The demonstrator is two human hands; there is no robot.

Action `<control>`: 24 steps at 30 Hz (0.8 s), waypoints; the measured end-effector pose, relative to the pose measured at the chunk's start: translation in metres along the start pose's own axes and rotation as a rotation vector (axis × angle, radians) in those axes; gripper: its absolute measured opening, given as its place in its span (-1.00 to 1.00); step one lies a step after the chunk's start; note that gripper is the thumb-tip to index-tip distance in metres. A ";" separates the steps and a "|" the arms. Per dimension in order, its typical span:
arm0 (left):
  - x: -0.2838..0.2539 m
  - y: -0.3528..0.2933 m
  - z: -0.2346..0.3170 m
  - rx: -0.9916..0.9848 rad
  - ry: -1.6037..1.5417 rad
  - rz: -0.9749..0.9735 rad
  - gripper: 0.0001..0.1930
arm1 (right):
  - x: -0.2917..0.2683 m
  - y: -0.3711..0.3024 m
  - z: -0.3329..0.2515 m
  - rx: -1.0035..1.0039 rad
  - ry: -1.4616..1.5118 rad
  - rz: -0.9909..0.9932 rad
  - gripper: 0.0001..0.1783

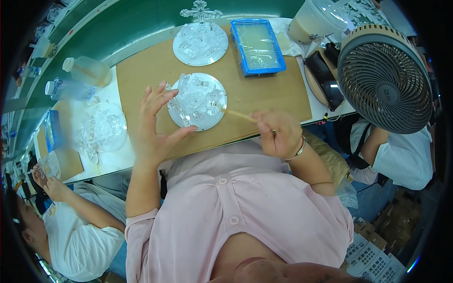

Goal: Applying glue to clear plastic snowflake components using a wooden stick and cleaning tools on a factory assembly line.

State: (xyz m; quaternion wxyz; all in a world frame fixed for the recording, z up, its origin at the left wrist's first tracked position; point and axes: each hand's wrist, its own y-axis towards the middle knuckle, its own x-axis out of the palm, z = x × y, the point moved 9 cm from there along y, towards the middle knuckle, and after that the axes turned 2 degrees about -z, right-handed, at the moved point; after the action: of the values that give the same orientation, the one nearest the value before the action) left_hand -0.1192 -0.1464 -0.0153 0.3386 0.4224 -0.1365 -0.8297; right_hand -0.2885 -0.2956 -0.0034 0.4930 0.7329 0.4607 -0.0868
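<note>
A round white base with clear, crystal-like pieces (207, 96) lies in front of me. My left hand (158, 111) spans the base's left side with fingers spread. Its forefinger and thumb reach the edge, next to a clear bar-shaped piece (176, 111); whether they press on it I cannot tell. In my right hand (278, 133) is a thin yellowish stick (240, 115), pinched between thumb and fingers. The stick's tip points to the right edge of the base; contact is unclear. Farther back sits a similar round base (200, 45) bearing an upright clear cross (201, 12).
A brown board (264, 101) covers the table. A blue tray (258, 49) under clear film lies back right, with a lidded plastic cup (316, 21), a dark case (323, 80) and a fan (384, 80) beyond. Bottles (87, 70) stand left. A co-worker (80, 231) sits lower left, another right.
</note>
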 end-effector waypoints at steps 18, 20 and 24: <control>0.008 -0.007 0.012 -0.014 0.075 0.045 -0.20 | 0.031 -0.010 -0.014 -0.140 0.043 -0.147 -0.74; 0.009 -0.009 0.011 -0.029 0.087 0.036 -0.20 | 0.027 -0.013 -0.015 -0.118 0.048 -0.130 -0.77; 0.010 -0.009 0.010 -0.019 0.104 0.050 -0.19 | 0.013 -0.018 -0.011 -0.016 0.067 -0.110 -0.87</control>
State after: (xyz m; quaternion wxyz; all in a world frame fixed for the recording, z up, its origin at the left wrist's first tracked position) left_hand -0.1352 -0.1472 -0.0193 0.3698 0.4581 -0.1211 -0.7992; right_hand -0.2986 -0.2770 -0.0171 0.4777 0.7050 0.5172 -0.0853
